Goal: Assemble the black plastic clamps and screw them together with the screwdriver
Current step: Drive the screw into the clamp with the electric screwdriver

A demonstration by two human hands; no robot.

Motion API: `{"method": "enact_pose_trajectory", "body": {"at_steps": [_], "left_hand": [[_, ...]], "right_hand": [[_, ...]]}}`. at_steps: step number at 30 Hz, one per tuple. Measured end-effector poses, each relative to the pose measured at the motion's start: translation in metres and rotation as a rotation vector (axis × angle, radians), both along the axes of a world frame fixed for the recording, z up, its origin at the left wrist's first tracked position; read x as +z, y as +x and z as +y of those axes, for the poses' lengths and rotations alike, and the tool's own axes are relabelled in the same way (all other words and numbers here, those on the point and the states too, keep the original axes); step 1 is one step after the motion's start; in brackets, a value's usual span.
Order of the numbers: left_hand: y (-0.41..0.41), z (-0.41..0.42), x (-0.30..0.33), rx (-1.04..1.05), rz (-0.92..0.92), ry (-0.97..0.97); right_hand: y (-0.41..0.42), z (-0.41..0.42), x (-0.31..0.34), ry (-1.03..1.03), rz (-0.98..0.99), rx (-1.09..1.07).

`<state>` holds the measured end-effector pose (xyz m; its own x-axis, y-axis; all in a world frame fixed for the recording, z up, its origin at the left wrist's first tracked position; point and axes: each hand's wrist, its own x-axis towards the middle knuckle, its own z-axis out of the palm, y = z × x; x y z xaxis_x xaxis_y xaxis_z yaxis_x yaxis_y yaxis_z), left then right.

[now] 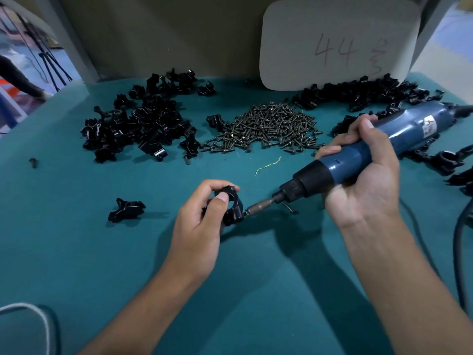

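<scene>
A: Left hand [197, 226] pinching assembled black plastic clamp [231, 207] just above teal table mat [76, 252]. Right hand [363, 175] wrapped round blue-bodied electric screwdriver [363, 152], bit tip [247, 212] seated at clamp's side hole.

B: Advisable: bit in line with screw axis, clamp halves squeezed flush, light push. Loose dark screw [290, 208] beside chuck, heap of dark metal screws [268, 126] behind.

A: Writing: "44" pencilled on pale rounded card [337, 44], scrawl beside unreadable. Screwdriver label too blurred.
</scene>
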<state>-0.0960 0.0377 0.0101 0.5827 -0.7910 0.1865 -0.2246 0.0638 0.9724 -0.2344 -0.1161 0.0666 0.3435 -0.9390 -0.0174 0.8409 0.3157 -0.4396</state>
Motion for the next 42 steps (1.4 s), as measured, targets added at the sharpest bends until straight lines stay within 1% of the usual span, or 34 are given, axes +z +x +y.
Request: {"method": "enact_pose_trajectory", "body": {"at_steps": [2, 3, 7, 12, 14, 17, 20, 25, 42], "left_hand": [[-0.003, -0.003, 0.0, 0.003, 0.1, 0.009], [-0.004, -0.004, 0.001, 0.001, 0.179, 0.011], [-0.007, -0.007, 0.006, -0.082, 0.574, 0.007], [-0.005, -0.001, 0.012, -0.251, 0.84, 0.184], [-0.004, 0.0, 0.014, -0.28, 0.909, 0.218], [-0.005, 0.001, 0.016, -0.276, 0.903, 0.218], [-0.006, 0.001, 0.016, -0.223, 0.843, 0.21], [-0.007, 0.001, 0.017, -0.17, 0.754, 0.214], [-0.012, 0.002, 0.019, -0.094, 0.741, 0.193]], "right_hand": [[0.0, 0.001, 0.003, -0.03, -0.02, -0.001], [0.0, 0.002, 0.004, -0.051, -0.023, -0.002], [-0.002, 0.009, 0.009, -0.125, -0.035, 0.006], [-0.004, 0.016, 0.018, -0.229, -0.029, -0.017], [-0.004, 0.019, 0.02, -0.262, -0.026, -0.014], [-0.002, 0.02, 0.018, -0.244, -0.018, -0.006], [0.0, 0.019, 0.016, -0.192, 0.01, -0.022], [0.002, 0.018, 0.015, -0.176, 0.023, -0.03], [0.005, 0.019, 0.011, -0.169, 0.018, -0.026]]}}
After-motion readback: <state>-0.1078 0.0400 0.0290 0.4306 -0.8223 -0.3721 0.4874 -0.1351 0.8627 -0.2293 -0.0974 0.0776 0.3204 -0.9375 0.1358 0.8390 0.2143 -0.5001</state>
